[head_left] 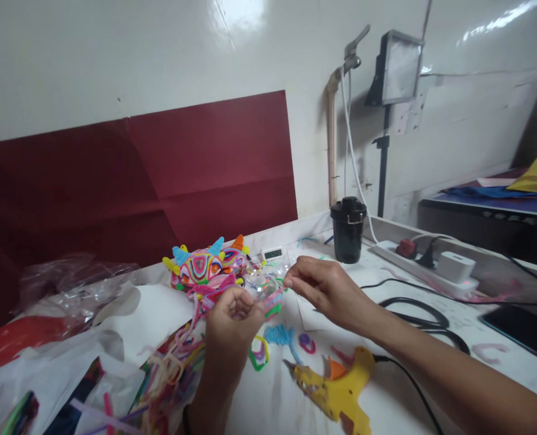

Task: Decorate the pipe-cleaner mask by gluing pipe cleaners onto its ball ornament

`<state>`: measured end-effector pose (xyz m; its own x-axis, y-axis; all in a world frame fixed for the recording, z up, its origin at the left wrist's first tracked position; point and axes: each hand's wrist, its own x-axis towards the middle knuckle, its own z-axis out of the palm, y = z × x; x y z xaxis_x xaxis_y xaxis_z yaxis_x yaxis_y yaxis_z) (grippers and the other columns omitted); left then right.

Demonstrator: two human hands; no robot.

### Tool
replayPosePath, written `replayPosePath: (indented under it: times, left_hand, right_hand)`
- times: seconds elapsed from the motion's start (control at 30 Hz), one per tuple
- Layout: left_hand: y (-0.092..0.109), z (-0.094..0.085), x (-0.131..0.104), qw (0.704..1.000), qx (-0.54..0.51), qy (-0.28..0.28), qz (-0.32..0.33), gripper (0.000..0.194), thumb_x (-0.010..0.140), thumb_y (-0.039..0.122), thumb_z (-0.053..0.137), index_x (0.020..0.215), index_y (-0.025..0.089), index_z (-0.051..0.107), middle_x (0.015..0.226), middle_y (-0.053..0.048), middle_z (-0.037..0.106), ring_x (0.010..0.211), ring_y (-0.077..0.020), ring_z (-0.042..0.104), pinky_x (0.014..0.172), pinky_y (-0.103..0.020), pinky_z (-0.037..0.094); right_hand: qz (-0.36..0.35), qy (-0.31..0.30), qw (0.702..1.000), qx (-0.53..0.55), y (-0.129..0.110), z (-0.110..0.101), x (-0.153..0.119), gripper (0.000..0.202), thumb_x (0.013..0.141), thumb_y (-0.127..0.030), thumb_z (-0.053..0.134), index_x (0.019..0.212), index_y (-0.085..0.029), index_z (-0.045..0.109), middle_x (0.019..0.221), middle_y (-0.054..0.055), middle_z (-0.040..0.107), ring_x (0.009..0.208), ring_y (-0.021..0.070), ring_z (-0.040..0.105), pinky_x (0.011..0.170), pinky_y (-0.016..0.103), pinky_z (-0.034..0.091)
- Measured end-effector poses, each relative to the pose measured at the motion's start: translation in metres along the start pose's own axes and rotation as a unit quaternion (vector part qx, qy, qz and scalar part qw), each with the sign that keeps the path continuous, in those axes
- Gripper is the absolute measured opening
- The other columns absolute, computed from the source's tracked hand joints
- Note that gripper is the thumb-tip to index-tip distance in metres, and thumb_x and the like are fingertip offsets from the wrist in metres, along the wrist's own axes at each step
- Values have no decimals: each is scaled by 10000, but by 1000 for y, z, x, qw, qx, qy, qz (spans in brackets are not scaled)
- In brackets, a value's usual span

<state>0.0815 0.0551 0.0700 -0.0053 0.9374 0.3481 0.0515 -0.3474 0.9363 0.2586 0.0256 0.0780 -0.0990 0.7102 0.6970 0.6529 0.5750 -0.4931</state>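
A loose pinch could let the pink strip (275, 296) slip, and a dropping right forearm could knock the yellow glue gun (334, 389) at near right on the worktop (257, 411). The strip runs between the left hand (234, 314) and right hand (320, 287), fingertips seemingly pinched closed on its ends, though blurred.

One left hand (236, 315) and one right hand (326, 287); two horned pipe-cleaner heads (198, 266); one glue gun (341, 386); one black lidded tumbler (349, 235); one digital display (273, 254); one power strip (386, 252); one charger cube (455, 267); one phone (522, 331); one floodlight (402, 67); loose pipe cleaners (173, 368), too tangled to count.
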Motion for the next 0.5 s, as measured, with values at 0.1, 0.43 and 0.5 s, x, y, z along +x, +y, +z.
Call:
replayPosePath:
  times: [0.1,0.43,0.5]
  left_hand:
    - [1,1,0,1000,-19,10,-9,187,542,221,683,555,184,501,493,70,439,479,-75,401,463,-176,319]
    - [-1,0,1,998,-53,22,-37,202,549,210,696,574,184,497,464,95,377,442,-49,303,406,-157,221]
    - [0,0,1,998,-53,20,-34,205,554,213,694,567,185,492,457,97,368,438,-48,293,405,-158,216]
  right_hand:
    - [17,16,1000,9,0,5,0,236,914,-231,539,682,-186,527,627,-16,536,585,134,496,566,253,351]
    - [33,64,997,24,2,18,-2,245,902,-241,548,664,-188,522,614,-25,504,567,130,469,555,255,335]
    - [35,73,996,23,3,21,-2,243,902,-242,552,666,-188,526,612,-28,501,565,128,465,552,254,332]
